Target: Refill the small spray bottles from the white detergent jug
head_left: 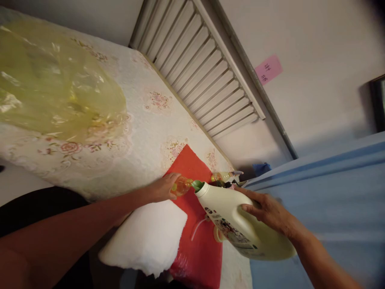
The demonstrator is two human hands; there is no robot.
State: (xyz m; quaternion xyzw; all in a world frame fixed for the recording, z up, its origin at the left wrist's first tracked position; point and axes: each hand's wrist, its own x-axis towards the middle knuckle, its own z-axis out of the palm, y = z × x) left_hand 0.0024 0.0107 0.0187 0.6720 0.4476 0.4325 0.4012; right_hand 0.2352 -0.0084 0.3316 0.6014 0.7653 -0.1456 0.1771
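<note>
My left hand (165, 188) is wrapped round a small clear bottle (181, 186) with orange-yellow contents. Its neck points toward the greenish mouth of a large cream-coloured jug (240, 224) with a printed label. The jug lies tilted, its mouth at the small bottle's neck. My right hand (267, 210) grips the jug by its handle. Beneath both lies a red sheet (195, 164). On the sheet, a thin whitish tube (197, 228) and a round yellowish piece (218, 234) show beside the jug, partly hidden by it.
A second clear bottle (221, 176) lies or stands beyond the jug. A white soft bundle (147, 237) is below my left hand. A yellow translucent plastic bag (60, 84) rests on the flowered tablecloth (141, 132). A radiator (201, 68) borders the table; blue fabric (331, 208) is at right.
</note>
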